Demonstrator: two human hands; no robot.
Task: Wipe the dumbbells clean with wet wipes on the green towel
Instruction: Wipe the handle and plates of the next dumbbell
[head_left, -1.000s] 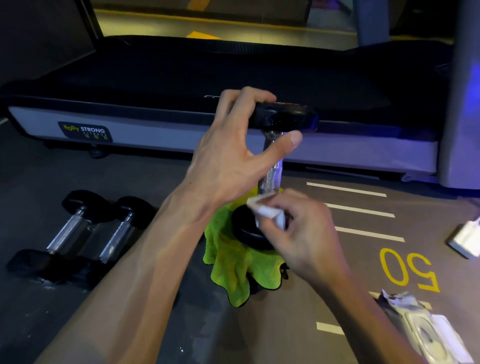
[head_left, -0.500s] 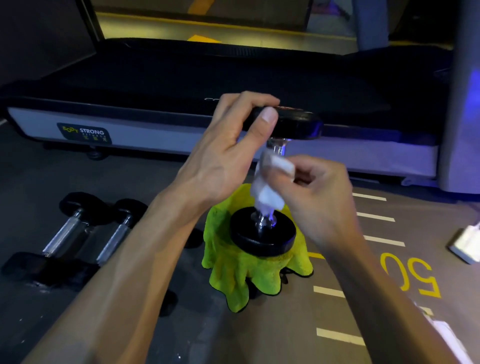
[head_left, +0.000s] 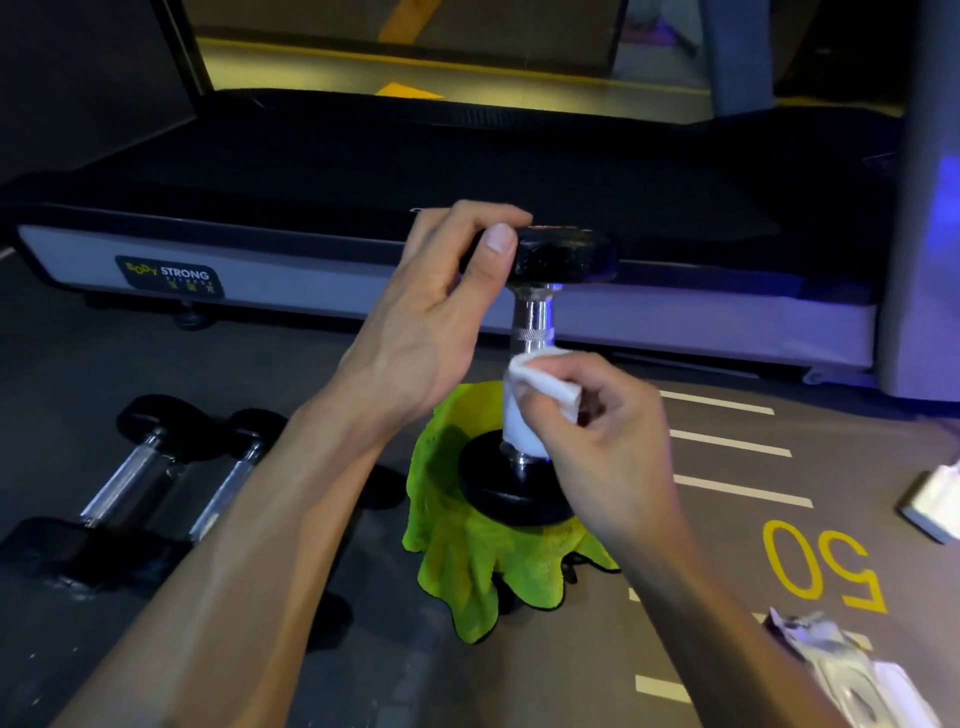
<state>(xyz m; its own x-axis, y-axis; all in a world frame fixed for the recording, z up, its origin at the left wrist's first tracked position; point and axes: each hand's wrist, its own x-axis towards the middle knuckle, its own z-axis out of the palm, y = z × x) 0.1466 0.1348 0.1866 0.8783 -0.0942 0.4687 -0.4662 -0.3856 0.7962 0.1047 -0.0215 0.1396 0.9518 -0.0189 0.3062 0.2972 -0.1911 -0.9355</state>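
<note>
A black dumbbell (head_left: 535, 322) with a chrome handle stands upright on end on the green towel (head_left: 467, 566), which is draped over something low on the floor. My left hand (head_left: 436, 312) grips the dumbbell's top head from the left, thumb on its front edge. My right hand (head_left: 602, 441) holds a folded white wet wipe (head_left: 535, 405) wrapped against the lower part of the handle, just above the bottom head.
Two more black dumbbells (head_left: 156, 478) lie on the dark floor at the left. A treadmill (head_left: 467, 208) runs across the back. A wet wipe pack (head_left: 852, 675) lies at the bottom right, and a white object (head_left: 935, 504) sits at the right edge.
My right hand has slid the wipe down the handle from near the top head to the lower part. My left hand keeps its grip on the top head.
</note>
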